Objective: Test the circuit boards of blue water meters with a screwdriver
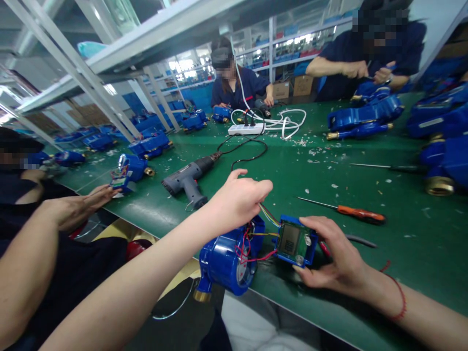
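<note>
A blue water-meter body (224, 261) with a brass fitting lies at the near edge of the green table (292, 165). Its blue electronics module (294, 241), showing a green circuit board and small screen, is pulled off to the right and joined to the body by red, yellow and green wires (256, 239). My left hand (239, 197) is closed in a pinch on those wires above the meter body. My right hand (336, 253) grips the module from its right side.
A grey electric screwdriver (190, 178) lies left of my hands, and an orange-handled screwdriver (351, 210) to the right. Farther back are a white power strip (246, 128) with cables and several blue meters. Co-workers sit across the table and at my left.
</note>
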